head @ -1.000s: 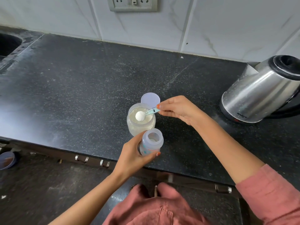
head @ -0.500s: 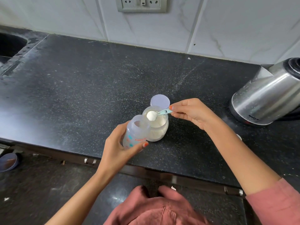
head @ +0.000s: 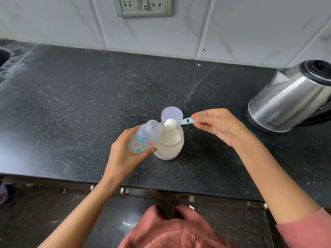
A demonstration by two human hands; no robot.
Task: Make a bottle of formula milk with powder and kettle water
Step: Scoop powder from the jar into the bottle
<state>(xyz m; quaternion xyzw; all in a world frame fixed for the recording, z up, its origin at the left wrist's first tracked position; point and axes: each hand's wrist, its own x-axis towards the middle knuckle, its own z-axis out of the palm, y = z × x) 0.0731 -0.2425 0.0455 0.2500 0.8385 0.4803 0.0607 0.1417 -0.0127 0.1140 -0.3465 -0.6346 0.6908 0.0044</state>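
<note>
My left hand point(head: 125, 153) grips a clear baby bottle point(head: 145, 136) with coloured print, tilted so its uncapped mouth leans over the rim of the powder jar point(head: 170, 145). The jar stands uncovered on the black counter and holds white formula powder. My right hand point(head: 216, 126) pinches the handle of a small teal scoop point(head: 179, 122), heaped with powder, just above the jar and right beside the bottle's mouth. The jar's round pale lid point(head: 172, 113) lies flat just behind the jar. A steel kettle point(head: 290, 99) stands at the right.
The counter's front edge point(head: 161, 189) runs below my hands, with drawer fronts under it. A sink corner point(head: 3, 58) shows at the far left. A socket panel point(head: 143, 6) is on the tiled wall behind.
My left hand has brought the bottle from in front of the jar round to its left and tilted its mouth toward the scoop. The right hand keeps the heaped scoop over the jar.
</note>
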